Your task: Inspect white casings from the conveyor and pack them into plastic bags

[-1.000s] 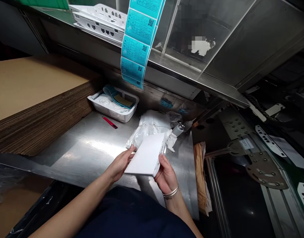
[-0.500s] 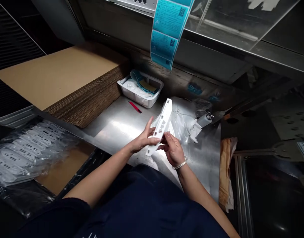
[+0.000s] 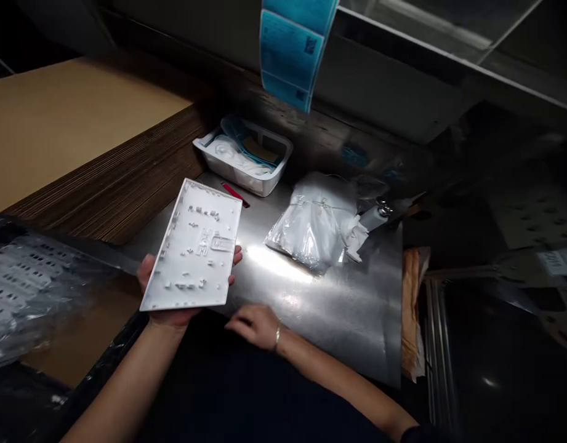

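White is what catches us first: a white plastic panel (image 3: 193,246) now lies flat across the left hand (image 3: 170,317), its ribbed inner face turned up, where a moment ago it stood edge-on between both hands. The left hand is spread palm-up beneath it, with the fingers (image 3: 237,257) showing past the long edge, so it bears the panel just above the near edge of the surface (image 3: 338,320). The right hand (image 3: 254,326) has come away and holds nothing. It rests half open on that edge, well clear of the panel, so the whole inner face lies in view. Beyond the panel, a clear plastic bag (image 3: 311,224) sits tied and bunched on the stainless steel, with a metal-capped cylinder (image 3: 373,215) just beside it. A white plastic tray (image 3: 276,178) stands at the back of the surface, and a red utility knife (image 3: 232,194) lies just in front of it. A stack of corrugated cardboard sheets (image 3: 80,141) rises to the left, above a plastic-wrapped pile of perforated panels (image 3: 29,289), and a strip of cyan labels (image 3: 295,55) hangs overhead. To the right, a brown paper wad (image 3: 410,307) lies against the surface's edge, though the dim light there leaves us unsure of its exact material.
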A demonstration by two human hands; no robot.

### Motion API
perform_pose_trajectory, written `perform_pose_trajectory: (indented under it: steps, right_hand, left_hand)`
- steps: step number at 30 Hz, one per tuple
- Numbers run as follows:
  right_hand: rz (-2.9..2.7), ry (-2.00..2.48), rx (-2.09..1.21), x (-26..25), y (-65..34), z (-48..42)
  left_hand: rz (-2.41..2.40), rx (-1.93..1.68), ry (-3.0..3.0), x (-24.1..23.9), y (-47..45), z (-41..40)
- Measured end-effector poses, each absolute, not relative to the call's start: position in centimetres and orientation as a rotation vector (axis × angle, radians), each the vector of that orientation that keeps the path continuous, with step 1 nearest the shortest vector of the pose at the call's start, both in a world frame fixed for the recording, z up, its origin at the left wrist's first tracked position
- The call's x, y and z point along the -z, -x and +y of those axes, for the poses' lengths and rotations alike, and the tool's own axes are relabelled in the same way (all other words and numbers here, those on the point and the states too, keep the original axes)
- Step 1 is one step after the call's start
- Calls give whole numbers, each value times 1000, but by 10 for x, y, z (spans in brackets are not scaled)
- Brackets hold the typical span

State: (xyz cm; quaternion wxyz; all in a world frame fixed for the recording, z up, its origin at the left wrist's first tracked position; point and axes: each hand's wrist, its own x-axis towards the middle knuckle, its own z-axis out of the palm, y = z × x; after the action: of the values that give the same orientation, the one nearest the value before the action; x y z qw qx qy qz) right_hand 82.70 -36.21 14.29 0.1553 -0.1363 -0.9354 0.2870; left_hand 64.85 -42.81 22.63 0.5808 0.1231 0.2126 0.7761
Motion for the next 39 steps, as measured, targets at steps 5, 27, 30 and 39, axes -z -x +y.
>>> perform_pose_trajectory:
  steps: [5,27,30,39]
  right_hand:
    - [-2248,1056,-321,-205,-892,-240]
    - [-2419,1018,-376,-186,-948,-145]
    - [-2170,1058,-853,-190,-932,-152]
    - [-1753,1093,-1569,-211,-851,-182]
  left_hand:
    - [-3,-1702,-294,-207,-683,-425]
    - [94,-1535,-319,-238,-715,-386]
    - [155,-1550,-318,-238,-715,-384]
    - [120,-1537,-234,-196,-709,-362]
